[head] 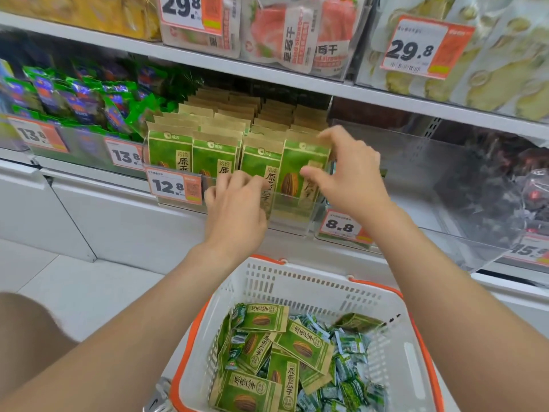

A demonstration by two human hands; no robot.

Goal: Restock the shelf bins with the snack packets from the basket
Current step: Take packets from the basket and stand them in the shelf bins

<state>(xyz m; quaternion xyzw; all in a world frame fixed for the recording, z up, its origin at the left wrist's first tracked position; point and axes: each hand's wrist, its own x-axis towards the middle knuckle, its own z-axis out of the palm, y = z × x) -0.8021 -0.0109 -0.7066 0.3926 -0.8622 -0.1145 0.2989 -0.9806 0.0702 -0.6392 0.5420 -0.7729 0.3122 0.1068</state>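
Note:
Green sunflower-seed packets [170,151] stand upright in rows inside a clear shelf bin [292,217] on the middle shelf. My right hand [346,171] pinches the front-right packet [297,171] at its right edge, thumb on its face and fingers over its top corner. Curled fingers of my left hand [237,200] rest at the bin's front lip against the packet [266,179] beside it. Below, a white basket [312,283] with an orange rim holds several more green packets [303,346] and small pale-green sachets [350,373].
Purple-and-green packets [77,102] fill the bin to the left. A clear bin [416,185] to the right looks mostly bare, with dark packets [511,185] beyond. Price tags [173,185] hang on the bin fronts. The upper shelf [297,75] overhangs the rows. White base cabinets run below.

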